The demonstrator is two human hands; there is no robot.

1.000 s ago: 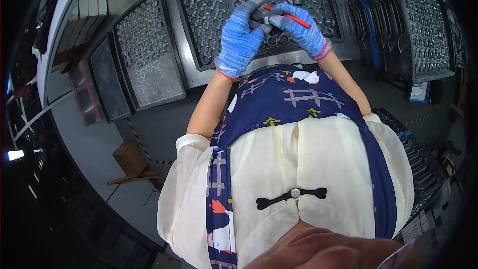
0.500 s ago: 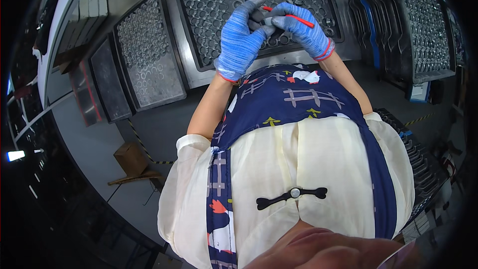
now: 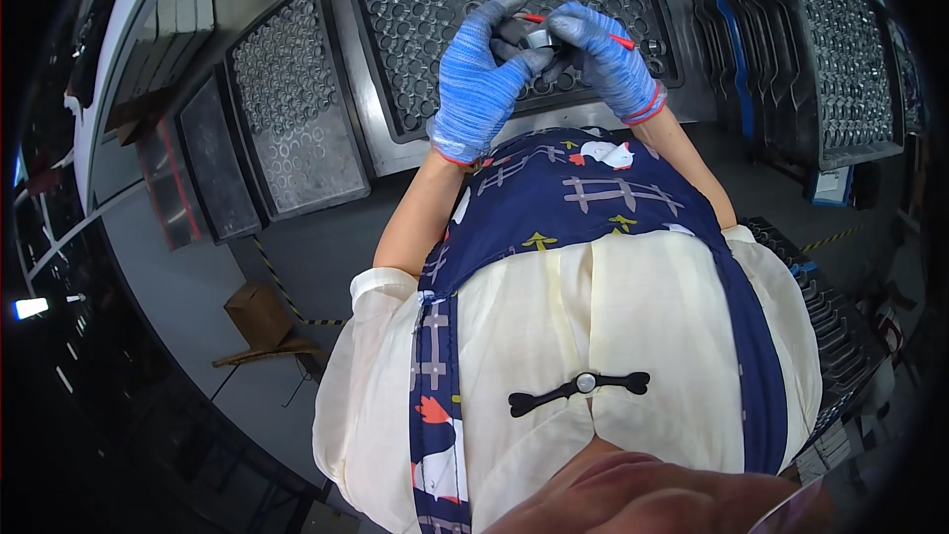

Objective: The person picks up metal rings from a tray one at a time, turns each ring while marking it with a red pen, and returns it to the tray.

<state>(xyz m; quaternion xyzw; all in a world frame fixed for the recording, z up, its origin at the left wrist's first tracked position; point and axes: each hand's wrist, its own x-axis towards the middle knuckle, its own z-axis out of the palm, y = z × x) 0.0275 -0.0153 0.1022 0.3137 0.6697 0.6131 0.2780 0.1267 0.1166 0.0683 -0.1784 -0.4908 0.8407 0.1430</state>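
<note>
Over the big tray my two hands meet, both in blue gloves with grey fingertips. Thumb and fingers of my left hand [image 3: 476, 84] pinch a shiny metal ring [image 3: 539, 40]. Facing it, my right hand [image 3: 615, 64] is closed round a slim red pen-like tool [image 3: 622, 42], whose other end shows near the left fingertips. The right fingers are also close to the ring; whether they touch it I cannot tell. Beneath the hands, a black tray [image 3: 390, 109] holds many similar metal rings lying side by side.
To the left lies a second tray [image 3: 321, 173] partly covered with rings, beside a dark flat tray [image 3: 219, 163]. On the right stand stacked black trays [image 3: 741, 49] and another tray of rings [image 3: 840, 49]. A cardboard box [image 3: 259, 316] sits lower left.
The ring has turned and its bright side shows more now. My right hand has shifted slightly, and the red tool's outer end has moved a little right and up.
</note>
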